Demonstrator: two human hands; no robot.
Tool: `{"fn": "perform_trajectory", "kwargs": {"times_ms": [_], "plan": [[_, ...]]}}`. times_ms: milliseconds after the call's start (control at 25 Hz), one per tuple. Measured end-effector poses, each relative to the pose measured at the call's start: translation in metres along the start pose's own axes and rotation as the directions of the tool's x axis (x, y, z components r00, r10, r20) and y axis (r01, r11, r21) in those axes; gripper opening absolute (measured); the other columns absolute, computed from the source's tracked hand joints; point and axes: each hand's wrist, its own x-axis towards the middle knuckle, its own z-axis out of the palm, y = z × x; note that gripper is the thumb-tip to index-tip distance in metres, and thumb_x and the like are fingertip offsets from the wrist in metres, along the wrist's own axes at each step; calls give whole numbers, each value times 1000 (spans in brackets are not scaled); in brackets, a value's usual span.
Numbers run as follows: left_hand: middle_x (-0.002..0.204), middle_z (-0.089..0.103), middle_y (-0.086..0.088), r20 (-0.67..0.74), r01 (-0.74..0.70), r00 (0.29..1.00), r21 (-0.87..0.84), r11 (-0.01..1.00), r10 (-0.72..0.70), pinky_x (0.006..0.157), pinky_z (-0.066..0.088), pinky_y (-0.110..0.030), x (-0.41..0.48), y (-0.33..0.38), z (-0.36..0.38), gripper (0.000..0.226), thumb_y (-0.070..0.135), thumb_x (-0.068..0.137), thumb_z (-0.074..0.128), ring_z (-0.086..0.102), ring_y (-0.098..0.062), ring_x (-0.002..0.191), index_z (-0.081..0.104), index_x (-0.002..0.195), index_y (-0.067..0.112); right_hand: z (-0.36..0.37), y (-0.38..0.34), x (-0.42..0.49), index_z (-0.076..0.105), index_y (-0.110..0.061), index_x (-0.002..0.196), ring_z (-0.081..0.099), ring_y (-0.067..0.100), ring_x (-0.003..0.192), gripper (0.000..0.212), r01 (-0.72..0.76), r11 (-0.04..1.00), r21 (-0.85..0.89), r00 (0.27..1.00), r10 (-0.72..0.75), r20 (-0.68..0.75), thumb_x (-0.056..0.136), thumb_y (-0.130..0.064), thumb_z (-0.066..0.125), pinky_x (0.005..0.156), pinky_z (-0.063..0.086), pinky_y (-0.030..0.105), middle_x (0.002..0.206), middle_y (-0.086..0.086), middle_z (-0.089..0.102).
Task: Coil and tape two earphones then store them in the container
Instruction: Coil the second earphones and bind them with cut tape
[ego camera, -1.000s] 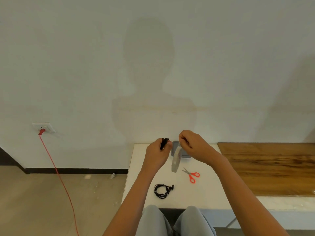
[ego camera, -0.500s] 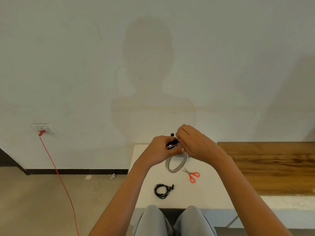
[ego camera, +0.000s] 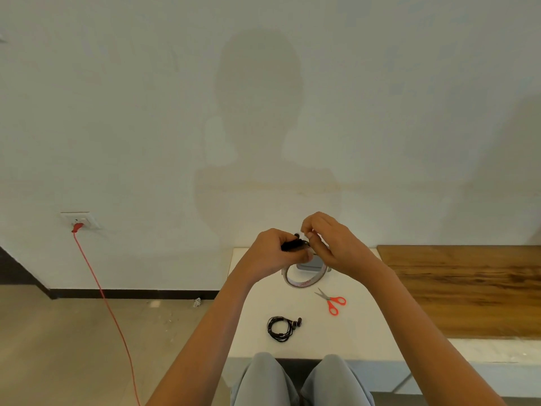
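Hands met just below the middle of the frame, raised above the white worktop [ego camera: 257, 317]. The left hand [ego camera: 272, 253] was clenched around a black coiled earphone [ego camera: 294, 245], which stuck out past its fingers toward the right hand [ego camera: 336, 244]. The right hand's fingers were curled and pinched the tape at that bundle, and the roll of tape [ego camera: 304, 281] hung beneath both hands. Behind the roll, a grey container [ego camera: 310, 263] sat at the far edge of the worktop, mostly hidden. A second coiled earphone [ego camera: 282, 328] lay lower on the worktop, near the person's knees. Red-handled scissors [ego camera: 332, 301] lay just to its upper right. A wooden surface [ego camera: 468, 288] adjoined the worktop at right. At left, a red cable [ego camera: 102, 294] ran down from a wall socket [ego camera: 79, 221].
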Motion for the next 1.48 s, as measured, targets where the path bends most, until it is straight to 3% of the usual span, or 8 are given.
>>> {"fn": "perform_trajectory", "kwargs": {"times_ms": [120, 280, 480, 680, 880, 1120, 1280, 1480], "plan": [[81, 67, 8, -16, 49, 999, -112, 993, -52, 57, 39, -10, -2, 1, -5, 30, 20, 75, 80, 52, 5, 52, 71, 103, 12, 0, -2, -5, 49, -11, 90, 48, 17, 73, 9, -45, 999, -3, 998, 45, -50, 95, -5, 44, 65, 44, 27, 87, 0, 53], [106, 70, 1, -29, 10, 999, -72, 997, -12, 67, 44, -17, -4, 4, -10, 41, 21, 75, 81, 51, 11, 49, 67, 113, 13, -5, -3, -5, 47, -14, 85, 46, 17, 66, 11, -96, 995, 36, 994, 94, 62, 93, -11, 42, 60, 41, 31, 76, 1, 54], [93, 71, -5, 60, -29, 998, 47, 998, 26, 61, 38, -21, -1, 7, -1, 30, 30, 74, 80, 44, 2, 46, 70, 95, 12, -10, -3, 0, 45, -13, 85, 41, 12, 71, 16, -115, 986, 123, 987, 100, 123, 99, -10, 38, 65, 38, 24, 78, -3, 48], [63, 44, -4, 24, -47, 999, 37, 998, 46, 56, 30, -27, -1, 4, 10, 29, 28, 79, 70, 35, -11, 56, 62, 78, 1, -1, -5, -4, 42, -19, 85, 39, 9, 79, 18, -98, 987, 130, 995, 95, 26, 88, -2, 36, 68, 36, 16, 84, -10, 43], [68, 55, -19, -11, -88, 996, 35, 995, 88, 61, 36, -27, -1, 4, 11, 17, 20, 81, 69, 42, -12, 59, 67, 80, 3, 6, -8, -5, 46, -13, 86, 46, 18, 74, 17, -130, 968, 214, 990, 140, -30, 91, 1, 38, 63, 42, 30, 82, 3, 51], [53, 40, 7, 0, -134, 991, 41, 990, 134, 50, 27, -18, -7, 9, 2, 18, 24, 87, 66, 32, -6, 48, 67, 77, 9, 1, -10, -1, 51, -12, 92, 59, 15, 80, 11, -193, 898, 396, 979, 205, 12, 99, -7, 43, 69, 52, 25, 88, 4, 63], [51, 38, 6, 23, -172, 985, 115, 978, 170, 50, 26, -21, -7, 9, -1, 32, 31, 94, 57, 31, -8, 47, 67, 80, 4, -7, -6, 5, 61, -14, 91, 62, 7, 80, 8, -229, 891, 391, 970, 241, 19, 95, -13, 54, 76, 51, 15, 83, -4, 66], [50, 44, 9, 12, -204, 978, 273, 940, 209, 45, 28, -14, -5, 9, -3, 25, 27, 95, 56, 35, -7, 43, 74, 90, 11, -4, -5, 8, 67, -14, 86, 63, 1, 72, 8, -315, 854, 414, 943, 333, 31, 91, -14, 60, 71, 50, 11, 77, -6, 69]]}}
